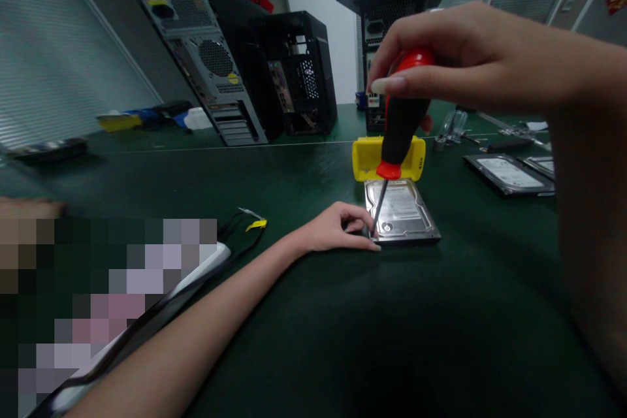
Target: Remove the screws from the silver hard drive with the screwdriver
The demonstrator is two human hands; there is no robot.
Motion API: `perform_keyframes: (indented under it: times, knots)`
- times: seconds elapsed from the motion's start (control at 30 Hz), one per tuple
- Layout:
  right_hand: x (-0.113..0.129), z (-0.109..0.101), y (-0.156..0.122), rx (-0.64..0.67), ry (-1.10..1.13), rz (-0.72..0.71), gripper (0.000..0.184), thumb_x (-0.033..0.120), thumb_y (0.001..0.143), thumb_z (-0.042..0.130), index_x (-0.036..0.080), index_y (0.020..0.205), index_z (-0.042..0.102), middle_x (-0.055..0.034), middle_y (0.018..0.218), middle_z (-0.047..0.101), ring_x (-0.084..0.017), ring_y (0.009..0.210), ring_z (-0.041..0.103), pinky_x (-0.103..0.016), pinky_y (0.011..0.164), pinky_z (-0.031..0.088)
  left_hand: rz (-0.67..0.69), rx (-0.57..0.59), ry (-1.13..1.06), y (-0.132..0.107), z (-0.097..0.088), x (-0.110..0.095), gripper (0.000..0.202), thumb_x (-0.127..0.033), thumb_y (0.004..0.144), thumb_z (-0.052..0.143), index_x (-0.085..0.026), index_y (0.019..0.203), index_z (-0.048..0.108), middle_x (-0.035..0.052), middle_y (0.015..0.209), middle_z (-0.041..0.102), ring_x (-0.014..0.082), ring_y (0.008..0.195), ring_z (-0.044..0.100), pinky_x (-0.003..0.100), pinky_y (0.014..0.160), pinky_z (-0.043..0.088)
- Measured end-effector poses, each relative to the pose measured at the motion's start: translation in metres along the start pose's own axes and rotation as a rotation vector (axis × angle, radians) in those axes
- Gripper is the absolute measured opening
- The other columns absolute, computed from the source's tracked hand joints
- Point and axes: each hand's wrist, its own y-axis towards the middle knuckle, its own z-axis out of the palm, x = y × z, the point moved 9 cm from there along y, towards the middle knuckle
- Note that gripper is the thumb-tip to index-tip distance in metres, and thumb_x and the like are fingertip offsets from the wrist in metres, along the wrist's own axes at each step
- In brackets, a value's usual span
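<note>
A silver hard drive (409, 212) lies flat on the green tabletop. My right hand (455, 55) is closed round the red and black handle of a screwdriver (405, 124), held slightly tilted above the drive. Its shaft runs down to the drive's near left corner. The tip is partly hidden by my left fingers, so I cannot tell what it sits on. My left hand (336, 227) pinches that same corner, thumb along the front edge and fingers curled at the left side. Directly behind the drive stands a yellow plastic tray (361, 160), which seems to hold tiny screws.
Computer cases (215, 59) stand along the back, another black case (304, 72) beside them. More hard drives (509, 173) lie at the right, near clear plastic-handled tools (451, 127). A cable with a yellow tag (256, 225) lies left. Another person's arm (29, 208) reaches in at far left.
</note>
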Motion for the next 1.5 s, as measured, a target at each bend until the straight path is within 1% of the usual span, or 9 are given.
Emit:
perform_keyframes:
  times: [0.2, 0.33, 0.5, 0.7, 0.93, 1.13, 1.3, 1.5]
  knots:
    - [-0.0002, -0.0032, -0.0013, -0.008, 0.004, -0.004, 0.029, 0.051, 0.086, 0.039, 0.035, 0.105, 0.054, 0.0033, 0.099, 0.058, -0.015, 0.084, 0.059, -0.029, 0.058, 0.050, -0.001, -0.002, -0.013, -0.0012, -0.0008, 0.0020, 0.026, -0.034, 0.065, 0.070, -0.012, 0.076, 0.063, -0.0062, 0.057, 0.039, 0.0066, 0.055, 0.037, 0.021, 0.056, 0.030]
    - [-0.0009, -0.0022, -0.0008, 0.010, 0.019, 0.005, 0.032, 0.053, 0.085, 0.040, 0.034, 0.105, 0.054, 0.0023, 0.101, 0.059, -0.016, 0.086, 0.059, -0.030, 0.063, 0.051, -0.007, -0.009, -0.020, -0.0011, -0.0026, 0.0045, 0.026, -0.034, 0.063, 0.072, -0.012, 0.075, 0.063, -0.0061, 0.057, 0.041, 0.0066, 0.055, 0.036, 0.021, 0.055, 0.030]
    - [-0.0016, -0.0010, 0.0006, 0.010, 0.021, 0.017, 0.031, 0.054, 0.084, 0.040, 0.035, 0.103, 0.055, 0.0011, 0.102, 0.059, -0.019, 0.087, 0.058, -0.031, 0.063, 0.050, 0.003, 0.000, -0.029, -0.0008, -0.0035, 0.0035, 0.025, -0.031, 0.063, 0.073, -0.012, 0.078, 0.065, -0.0068, 0.057, 0.035, 0.0058, 0.054, 0.033, 0.020, 0.053, 0.026]
    - [-0.0004, -0.0016, 0.0005, -0.005, 0.008, 0.000, 0.032, 0.054, 0.084, 0.039, 0.034, 0.104, 0.055, 0.0004, 0.101, 0.059, -0.017, 0.085, 0.058, -0.030, 0.061, 0.051, -0.006, -0.008, -0.067, -0.0008, -0.0040, 0.0032, 0.021, -0.030, 0.067, 0.069, -0.012, 0.078, 0.068, -0.0047, 0.058, 0.043, 0.0055, 0.053, 0.031, 0.021, 0.051, 0.025]
    - [-0.0005, -0.0035, -0.0018, -0.012, 0.018, 0.004, 0.032, 0.053, 0.084, 0.040, 0.034, 0.105, 0.055, 0.0020, 0.100, 0.058, -0.016, 0.085, 0.058, -0.031, 0.060, 0.050, -0.014, -0.001, -0.077, -0.0007, -0.0032, 0.0046, 0.022, -0.028, 0.066, 0.071, -0.011, 0.080, 0.068, -0.0045, 0.059, 0.046, 0.0046, 0.052, 0.029, 0.021, 0.051, 0.024]
    - [-0.0006, -0.0034, -0.0028, -0.024, 0.003, 0.001, 0.029, 0.052, 0.085, 0.041, 0.035, 0.103, 0.055, 0.0019, 0.099, 0.058, -0.017, 0.084, 0.058, -0.031, 0.061, 0.049, -0.030, -0.016, -0.089, -0.0015, -0.0045, 0.0059, 0.019, -0.028, 0.066, 0.070, -0.012, 0.077, 0.069, -0.0033, 0.060, 0.050, 0.0052, 0.053, 0.032, 0.020, 0.052, 0.025]
    - [-0.0007, -0.0034, -0.0026, -0.017, 0.002, 0.010, 0.028, 0.052, 0.085, 0.040, 0.036, 0.103, 0.055, 0.0013, 0.099, 0.058, -0.017, 0.086, 0.058, -0.031, 0.062, 0.048, -0.024, -0.024, -0.096, -0.0016, -0.0057, 0.0069, 0.019, -0.030, 0.065, 0.071, -0.013, 0.075, 0.069, -0.0001, 0.068, 0.057, 0.0057, 0.055, 0.036, 0.021, 0.052, 0.027]
    - [0.0000, -0.0043, -0.0024, -0.015, -0.002, 0.003, 0.029, 0.053, 0.084, 0.041, 0.035, 0.102, 0.054, 0.0015, 0.099, 0.058, -0.016, 0.084, 0.058, -0.031, 0.059, 0.048, -0.024, -0.014, -0.090, -0.0014, -0.0050, 0.0076, 0.018, -0.029, 0.065, 0.071, -0.013, 0.072, 0.069, 0.0006, 0.068, 0.058, 0.0056, 0.055, 0.037, 0.021, 0.051, 0.026]
